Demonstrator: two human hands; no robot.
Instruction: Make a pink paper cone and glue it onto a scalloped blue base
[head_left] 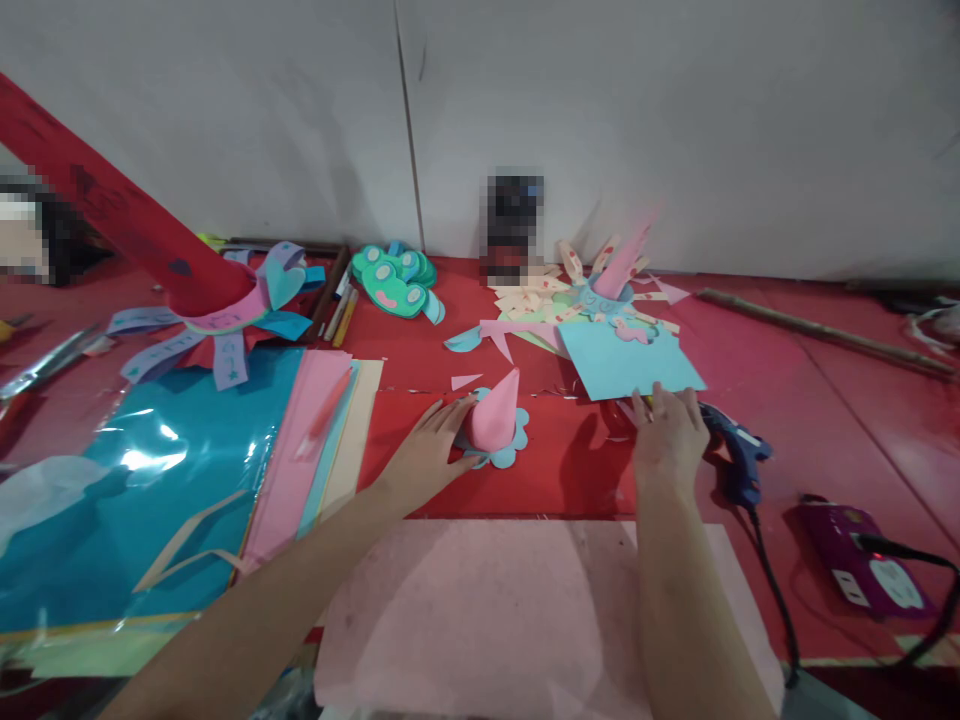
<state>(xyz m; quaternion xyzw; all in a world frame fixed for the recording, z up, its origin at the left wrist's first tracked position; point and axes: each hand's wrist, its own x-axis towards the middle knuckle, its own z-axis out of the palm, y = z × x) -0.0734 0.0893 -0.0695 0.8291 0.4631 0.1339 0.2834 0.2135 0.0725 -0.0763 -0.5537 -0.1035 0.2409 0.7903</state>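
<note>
A pink paper cone (495, 412) stands upright on a light blue scalloped paper base (507, 457). My left hand (429, 445) grips this piece from its left side, thumb and fingers at the base. To the right, my right hand (671, 432) is closed, its fingers bent down at the lower edge of a light blue paper sheet (630, 360). A bit of yellow shows under those fingers, but what they hold is hidden. A dark red object lies just left of them, too blurred to name. The blue glue gun (742, 460) lies right of that hand.
A purple power box (862, 555) with a black cable sits at right. Behind lie a wooden stick (825, 330), another decorated pink cone (624, 265) and green paper cut-outs (397, 280). At left are a tall red cone (135, 210), coloured sheets (289, 460) and a blue plastic-wrapped pack (180, 470).
</note>
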